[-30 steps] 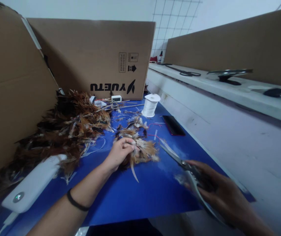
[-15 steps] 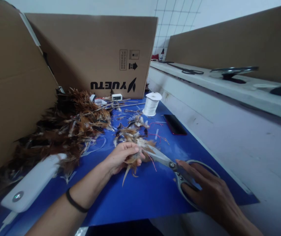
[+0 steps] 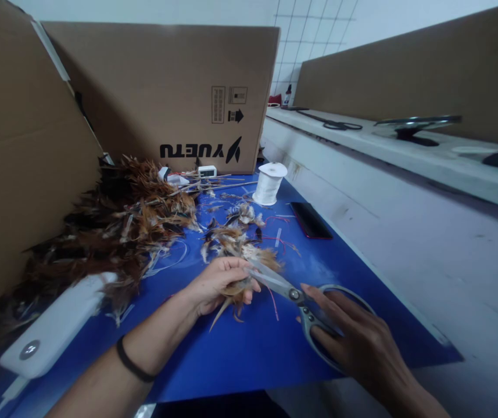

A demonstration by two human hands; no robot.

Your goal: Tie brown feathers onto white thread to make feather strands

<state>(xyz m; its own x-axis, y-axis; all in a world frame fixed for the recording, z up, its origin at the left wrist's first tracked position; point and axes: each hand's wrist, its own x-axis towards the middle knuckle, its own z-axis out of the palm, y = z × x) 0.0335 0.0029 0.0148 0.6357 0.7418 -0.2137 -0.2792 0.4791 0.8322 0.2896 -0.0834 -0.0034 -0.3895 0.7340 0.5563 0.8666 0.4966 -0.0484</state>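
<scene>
A small bunch of brown feathers [image 3: 230, 299] is pinched in my left hand [image 3: 220, 284], its tips hanging below the fingers. My right hand [image 3: 357, 331] grips a pair of scissors [image 3: 294, 294] by the handles. The blades point left, with their tips at the fingertips of my left hand; whether they touch the feathers there I cannot tell. Just beyond, a loose pile of brown and white feathers [image 3: 229, 238] lies on the blue table [image 3: 231, 360]. A thin pink string [image 3: 275, 305] lies by the blades.
A big heap of feathers [image 3: 144, 203] and a white power bank [image 3: 59, 322] with a cable are at left. A white spool [image 3: 269, 184] and a dark phone [image 3: 311, 220] stand and lie at right. Cardboard boxes [image 3: 157, 75] border the back and left; a ledge [image 3: 371, 136] runs along the right.
My right hand and the scissors have moved slightly left, nearer my left hand. The feather bunch in my left hand has shifted a little downward and left.
</scene>
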